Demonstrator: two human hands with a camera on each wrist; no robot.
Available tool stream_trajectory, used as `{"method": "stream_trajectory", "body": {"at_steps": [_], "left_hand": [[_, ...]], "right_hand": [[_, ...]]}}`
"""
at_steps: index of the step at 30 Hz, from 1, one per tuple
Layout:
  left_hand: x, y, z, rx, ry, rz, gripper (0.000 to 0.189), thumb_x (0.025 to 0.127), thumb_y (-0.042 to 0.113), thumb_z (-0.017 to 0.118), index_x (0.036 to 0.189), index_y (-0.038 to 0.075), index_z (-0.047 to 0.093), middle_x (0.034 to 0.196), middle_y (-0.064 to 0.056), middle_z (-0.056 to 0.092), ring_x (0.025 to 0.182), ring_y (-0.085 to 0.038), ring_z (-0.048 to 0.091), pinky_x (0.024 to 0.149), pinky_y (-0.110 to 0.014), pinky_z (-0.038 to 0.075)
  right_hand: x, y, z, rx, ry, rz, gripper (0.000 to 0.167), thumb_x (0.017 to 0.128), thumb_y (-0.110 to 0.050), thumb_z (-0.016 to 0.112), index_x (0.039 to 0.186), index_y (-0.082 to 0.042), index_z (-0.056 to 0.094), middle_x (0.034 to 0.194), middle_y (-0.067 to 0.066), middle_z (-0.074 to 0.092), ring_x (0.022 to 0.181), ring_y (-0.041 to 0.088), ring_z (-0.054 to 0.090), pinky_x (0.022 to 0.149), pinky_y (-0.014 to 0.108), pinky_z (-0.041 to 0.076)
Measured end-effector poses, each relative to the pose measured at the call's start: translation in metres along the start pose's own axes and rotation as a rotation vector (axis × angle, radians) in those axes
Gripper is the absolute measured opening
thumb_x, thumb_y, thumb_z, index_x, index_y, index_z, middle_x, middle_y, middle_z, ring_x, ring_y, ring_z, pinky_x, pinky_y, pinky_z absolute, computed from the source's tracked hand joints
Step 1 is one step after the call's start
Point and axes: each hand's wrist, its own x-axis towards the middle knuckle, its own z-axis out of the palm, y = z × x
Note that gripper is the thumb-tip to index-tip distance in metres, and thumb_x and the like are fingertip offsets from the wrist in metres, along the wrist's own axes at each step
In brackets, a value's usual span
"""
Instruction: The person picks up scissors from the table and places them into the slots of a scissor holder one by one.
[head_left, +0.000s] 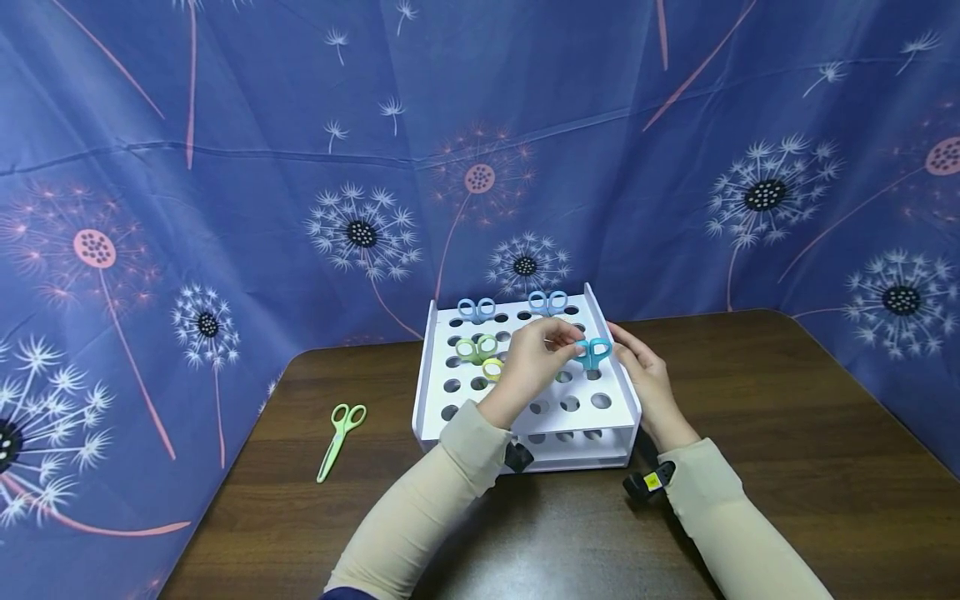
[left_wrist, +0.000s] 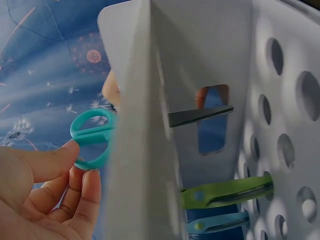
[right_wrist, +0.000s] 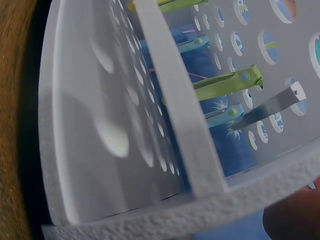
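My left hand [head_left: 534, 358] pinches the handle of teal scissors [head_left: 595, 357] between thumb and fingers, over the right part of a white perforated rack [head_left: 435, 392]. The blade [left_wrist: 200, 116] points down through the top board into the gap above the lower board. My right hand [head_left: 651, 387] lies along the outside of the rack's right side panel, fingertips at its upper edge. Other scissors stand handles up in the rack: blue ones [head_left: 476, 316] at back left, another blue pair [head_left: 547, 308] at the back, green ones [head_left: 477, 355] and yellow ones [head_left: 491, 361] nearer the left hand.
Light green scissors [head_left: 337, 439] lie on the brown wooden table [head_left: 270, 517], left of the rack. A blue curtain [head_left: 615, 200] with dandelion prints hangs close behind the table. The rack's raised side panels border its top board.
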Motion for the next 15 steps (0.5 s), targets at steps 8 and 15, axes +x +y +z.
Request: {"method": "stream_trajectory", "body": {"at_steps": [8,15], "left_hand": [[-0.0015,-0.0017,0.0030,0.032,-0.014,0.020,0.009,0.083,0.007,0.075,0.092,0.009,0.073,0.082,-0.001,0.069,0.074,-0.004,0.059,0.070,-0.013,0.048],[-0.0033,-0.0023,0.0035,0.052,-0.020,0.002,0.009,0.083,0.008,0.074,0.092,0.010,0.073,0.081,0.001,0.069,0.074,-0.003,0.058,0.070,-0.013,0.047]], "right_hand": [[-0.0001,-0.0019,-0.0004,-0.011,0.002,-0.001,0.047,0.102,-0.027,0.048,0.145,-0.010,0.045,0.121,-0.008,0.058,0.093,-0.001,0.063,0.075,0.016,0.054],[-0.0008,-0.0017,0.0019,-0.009,0.008,0.022,0.047,0.101,-0.027,0.048,0.145,-0.011,0.045,0.126,-0.002,0.057,0.092,-0.002,0.063,0.074,0.016,0.054]]}}
